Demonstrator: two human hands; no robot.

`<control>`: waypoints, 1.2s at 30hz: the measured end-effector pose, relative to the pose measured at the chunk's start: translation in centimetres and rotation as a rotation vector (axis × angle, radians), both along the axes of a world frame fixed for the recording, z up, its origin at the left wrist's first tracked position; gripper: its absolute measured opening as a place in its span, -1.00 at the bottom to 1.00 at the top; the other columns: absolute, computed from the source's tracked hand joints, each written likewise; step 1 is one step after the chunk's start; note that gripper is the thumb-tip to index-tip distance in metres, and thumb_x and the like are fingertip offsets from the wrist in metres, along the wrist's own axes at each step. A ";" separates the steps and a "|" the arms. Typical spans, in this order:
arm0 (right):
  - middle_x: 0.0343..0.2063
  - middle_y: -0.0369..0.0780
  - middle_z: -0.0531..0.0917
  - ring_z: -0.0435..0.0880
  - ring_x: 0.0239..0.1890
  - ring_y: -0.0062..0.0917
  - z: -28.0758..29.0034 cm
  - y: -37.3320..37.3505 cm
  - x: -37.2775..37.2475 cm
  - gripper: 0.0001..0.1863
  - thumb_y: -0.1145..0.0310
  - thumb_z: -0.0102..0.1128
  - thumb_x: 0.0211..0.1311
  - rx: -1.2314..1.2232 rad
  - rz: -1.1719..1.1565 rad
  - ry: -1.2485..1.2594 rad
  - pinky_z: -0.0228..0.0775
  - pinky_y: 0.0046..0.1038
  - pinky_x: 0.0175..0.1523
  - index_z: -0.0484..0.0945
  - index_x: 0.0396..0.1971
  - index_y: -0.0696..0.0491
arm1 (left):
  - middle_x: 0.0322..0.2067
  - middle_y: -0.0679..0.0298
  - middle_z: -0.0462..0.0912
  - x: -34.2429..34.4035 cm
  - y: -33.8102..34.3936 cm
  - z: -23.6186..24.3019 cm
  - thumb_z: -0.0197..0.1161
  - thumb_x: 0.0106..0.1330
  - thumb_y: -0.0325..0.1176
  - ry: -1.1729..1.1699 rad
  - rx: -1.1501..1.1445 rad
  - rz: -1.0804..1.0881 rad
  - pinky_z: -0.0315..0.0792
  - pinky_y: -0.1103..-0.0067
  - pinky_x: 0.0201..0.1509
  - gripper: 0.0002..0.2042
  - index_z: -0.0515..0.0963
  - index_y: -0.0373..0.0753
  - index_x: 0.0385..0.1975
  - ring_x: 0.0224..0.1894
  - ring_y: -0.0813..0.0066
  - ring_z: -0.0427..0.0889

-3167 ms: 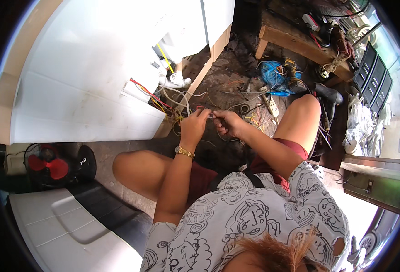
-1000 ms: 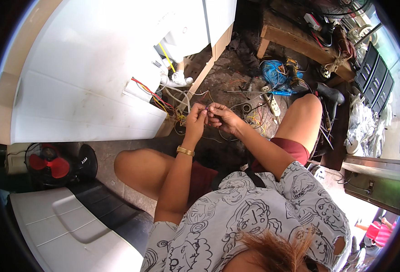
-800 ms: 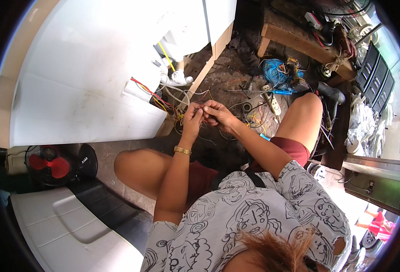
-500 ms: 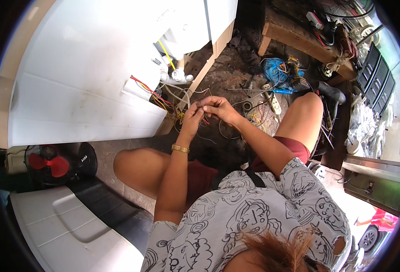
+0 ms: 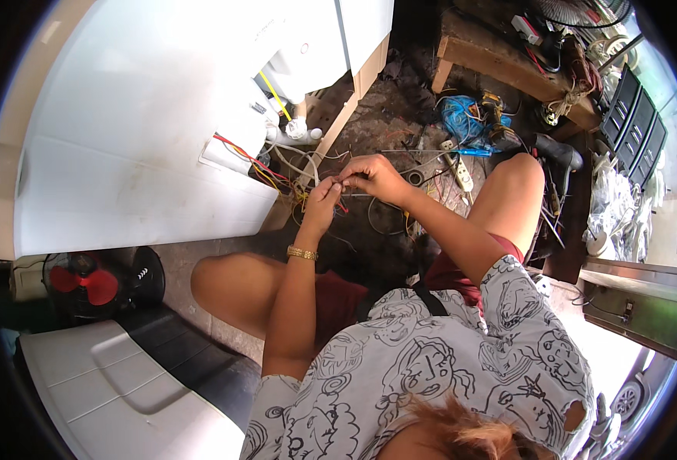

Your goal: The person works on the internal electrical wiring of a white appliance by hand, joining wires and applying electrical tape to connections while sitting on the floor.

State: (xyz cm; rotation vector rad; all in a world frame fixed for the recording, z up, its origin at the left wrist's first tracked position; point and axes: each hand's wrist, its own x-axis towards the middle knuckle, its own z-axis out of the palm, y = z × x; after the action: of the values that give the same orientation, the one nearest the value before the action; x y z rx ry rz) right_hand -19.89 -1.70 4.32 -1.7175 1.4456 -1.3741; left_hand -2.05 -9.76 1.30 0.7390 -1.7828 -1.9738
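Observation:
My left hand (image 5: 322, 202), with a gold bracelet (image 5: 302, 252) at the wrist, is closed in a pinch. Its fingertips meet those of my right hand (image 5: 378, 179), also pinching, with the palm turned down. Between them is a thin wire, mostly hidden by the fingers; a short red end (image 5: 343, 206) shows just below. Red and yellow wires (image 5: 248, 157) come out of an opening in the white appliance cabinet (image 5: 139, 153) and run toward my left hand. A white hose (image 5: 298, 162) loops beside them.
On the floor to the right lie a white power strip (image 5: 462, 173), a blue bundle (image 5: 463, 116), a yellow-black drill (image 5: 498, 123) and loose wires. A wooden bench (image 5: 492, 57) stands behind. A fan with red blades (image 5: 85, 281) and a pale panel (image 5: 116, 383) are at left.
My right hand has lifted slightly and bent more at the knuckles, its fingertips still against my left hand's. The view has shifted a little; a red vehicle at the lower right is gone.

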 end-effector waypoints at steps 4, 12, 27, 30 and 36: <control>-0.46 -0.21 0.68 0.67 -0.36 -0.46 -1.0 0.4 1.1 -0.90 0.55 0.30 0.11 0.036 -0.147 -0.100 0.49 -0.50 -0.21 0.60 -0.35 0.17 | -0.59 0.49 0.24 -0.5 0.2 0.5 -0.01 0.48 -0.32 -0.020 -0.040 0.021 0.16 0.69 -0.43 -0.79 0.44 -0.28 -0.38 -0.52 0.72 0.21; -0.55 -0.34 0.60 0.46 -0.56 -0.77 -2.4 1.3 1.6 -0.91 0.41 0.26 0.27 0.453 -0.087 -0.906 0.25 -0.65 -0.53 0.60 -0.38 0.10 | -0.56 0.37 0.44 -0.2 0.9 0.5 0.00 0.47 -0.32 -0.168 -0.318 0.127 0.30 0.57 -0.37 -0.81 0.47 -0.30 -0.31 -0.47 0.59 0.40; -0.43 -0.28 0.62 0.54 -0.34 -0.67 -3.2 -0.3 3.8 -0.94 0.59 0.19 0.23 0.065 -0.100 -0.635 0.45 -0.55 -0.20 0.58 -0.32 0.22 | -0.63 0.54 0.20 0.2 -0.1 1.5 -0.02 0.50 -0.24 -0.058 0.145 0.032 0.05 0.72 -0.55 -0.77 0.47 -0.20 -0.37 -0.61 0.76 0.14; -0.50 -0.31 0.59 0.52 -0.39 -0.70 -2.8 -0.6 4.4 -0.98 0.59 0.17 0.24 0.105 -0.132 -0.634 0.43 -0.56 -0.24 0.55 -0.39 0.22 | -0.64 0.43 0.31 0.4 -0.4 1.0 -0.01 0.48 -0.25 -0.048 -0.235 0.096 0.18 0.60 -0.51 -0.76 0.48 -0.26 -0.36 -0.60 0.57 0.27; -0.55 -0.30 0.58 0.52 -0.44 -0.70 -2.9 -0.3 4.8 -0.93 0.56 0.21 0.21 0.092 -0.305 -0.570 0.42 -0.55 -0.30 0.51 -0.41 0.22 | -0.51 0.14 0.48 -0.8 0.5 1.3 0.02 0.43 -0.33 -0.201 -1.159 0.226 0.33 0.37 -0.32 -0.78 0.47 -0.35 -0.38 -0.44 0.24 0.47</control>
State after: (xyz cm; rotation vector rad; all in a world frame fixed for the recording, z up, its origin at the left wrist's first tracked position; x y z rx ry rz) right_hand -15.13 -2.03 1.43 -0.9517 1.4321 -1.7408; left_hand -2.88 -9.26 2.61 0.6527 -2.3627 -0.4978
